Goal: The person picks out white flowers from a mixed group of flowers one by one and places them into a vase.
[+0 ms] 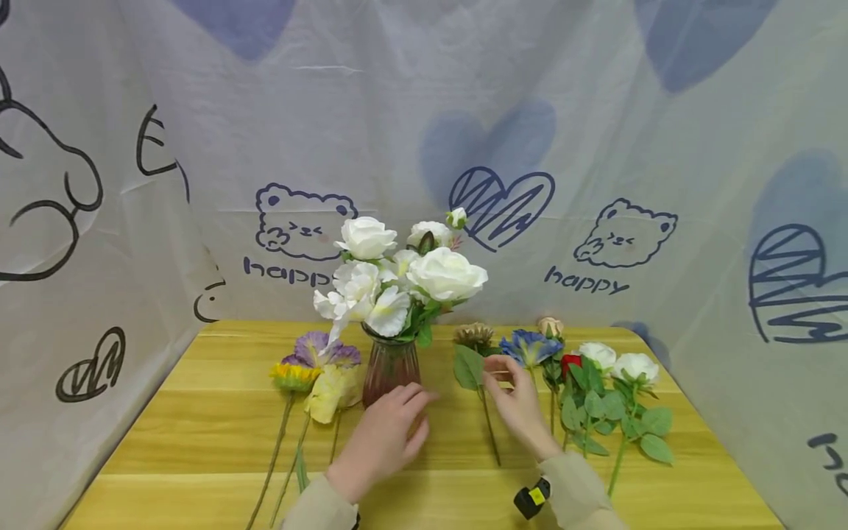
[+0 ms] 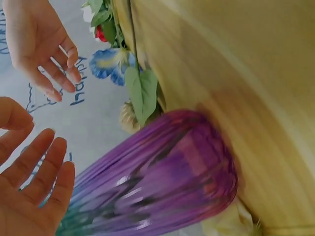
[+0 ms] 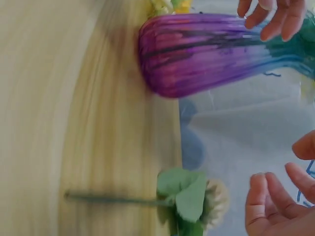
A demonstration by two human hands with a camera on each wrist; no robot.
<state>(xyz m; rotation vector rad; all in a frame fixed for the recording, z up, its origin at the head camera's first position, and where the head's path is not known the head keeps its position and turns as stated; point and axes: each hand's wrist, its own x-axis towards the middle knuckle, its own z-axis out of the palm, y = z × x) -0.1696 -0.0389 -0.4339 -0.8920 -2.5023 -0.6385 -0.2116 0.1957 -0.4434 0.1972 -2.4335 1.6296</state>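
A ribbed glass vase (image 1: 389, 366), purple shading to teal at the neck, stands upright holding white roses (image 1: 446, 275) and white ruffled blooms (image 1: 361, 288). Dark stems show through its wall. My left hand (image 1: 384, 436) hovers just in front of the vase, fingers loosely bent and holding nothing. To the right, my right hand (image 1: 518, 403) is above the table with relaxed, empty fingers (image 3: 282, 199). Nearest to it lies a beige-brown flower (image 1: 474, 336) with a broad green leaf (image 1: 467, 366) and a bare stem; the right wrist view shows a gap between them.
Left of the vase lie a purple flower (image 1: 324, 349), a yellow-orange flower (image 1: 294, 377) and a pale yellow flower (image 1: 331, 390). On the right are a blue flower (image 1: 530, 346), a red flower (image 1: 570, 361) and white roses (image 1: 636, 366) with leaves. A printed cloth (image 1: 397, 110) hangs behind the table.
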